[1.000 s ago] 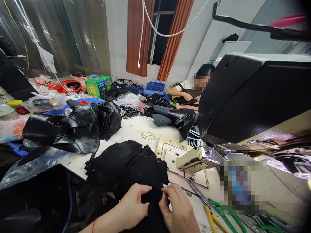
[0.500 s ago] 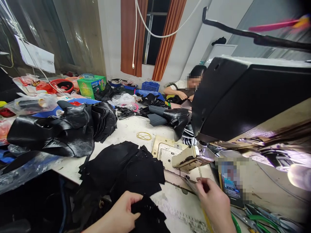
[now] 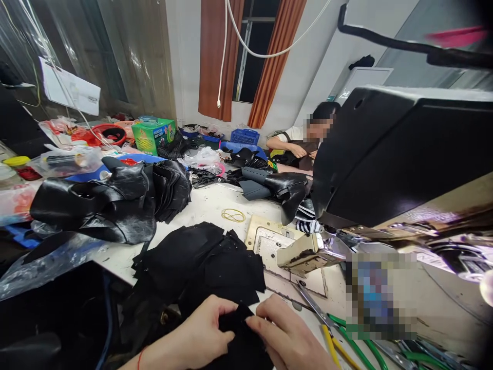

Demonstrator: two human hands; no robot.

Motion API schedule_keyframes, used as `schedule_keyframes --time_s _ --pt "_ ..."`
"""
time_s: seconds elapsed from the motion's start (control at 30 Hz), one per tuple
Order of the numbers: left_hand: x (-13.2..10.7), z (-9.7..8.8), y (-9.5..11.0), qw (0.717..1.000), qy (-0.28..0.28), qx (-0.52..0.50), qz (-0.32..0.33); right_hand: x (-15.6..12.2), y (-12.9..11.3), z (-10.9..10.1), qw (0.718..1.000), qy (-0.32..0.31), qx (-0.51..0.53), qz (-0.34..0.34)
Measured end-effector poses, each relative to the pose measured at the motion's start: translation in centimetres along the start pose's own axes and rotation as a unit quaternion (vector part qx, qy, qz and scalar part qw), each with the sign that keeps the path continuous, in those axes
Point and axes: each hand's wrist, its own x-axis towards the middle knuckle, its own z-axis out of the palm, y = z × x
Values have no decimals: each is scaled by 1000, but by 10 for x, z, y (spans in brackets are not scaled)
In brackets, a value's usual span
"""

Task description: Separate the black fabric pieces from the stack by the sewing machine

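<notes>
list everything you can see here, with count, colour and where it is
fabric piece: one, black, pinched between both hands at the bottom
cut fabric pieces: a pile, black, on the table just beyond the hands
leather pieces: a heap, glossy black, left on the table
rubber band: one, yellow, on the white table
boot: one, black, centre back
sewing machine: one, black and cream, right
snips: one, metal, beside the right hand
box: one, green, far left back
basket: one, blue, under the window
co-worker: one, seated at the back
left hand: holds the fabric piece
right hand: holds the fabric piece
</notes>
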Motion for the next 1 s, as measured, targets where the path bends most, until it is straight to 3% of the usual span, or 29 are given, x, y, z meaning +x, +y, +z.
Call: schedule_keyframes --time_s 0.23,0.3,0.4,0.5,0.57,0.7,0.77,0.83,0.9,1.0 --pt "5 6 2 997 -2 -80 -8 -10 -10 21 996 -20 -83 31" --pt "12 11 7 993 -46 -111 6 -15 -12 29 986 -13 -154 62" --pt "22 26 10 983 -122 -139 20 -23 0 33 964 65 -209 151" --pt "25 44 7 991 -83 -107 12 -44 25 18 931 144 -219 253" --pt "25 51 9 993 -74 -90 12 -69 40 -3 914 134 -225 309" --pt "32 59 36 964 -192 -181 30 -134 52 -46 903 50 -228 361" --pt "42 70 49 945 -213 -241 54 -163 59 -59 911 12 -214 353" --pt "57 89 52 957 -168 -210 108 -184 72 -63 916 22 -234 324" --pt "77 112 44 983 -56 -38 170 -197 92 -59 909 69 -285 296" --pt "101 140 24 981 37 68 177 -204 125 -49 891 120 -335 282"
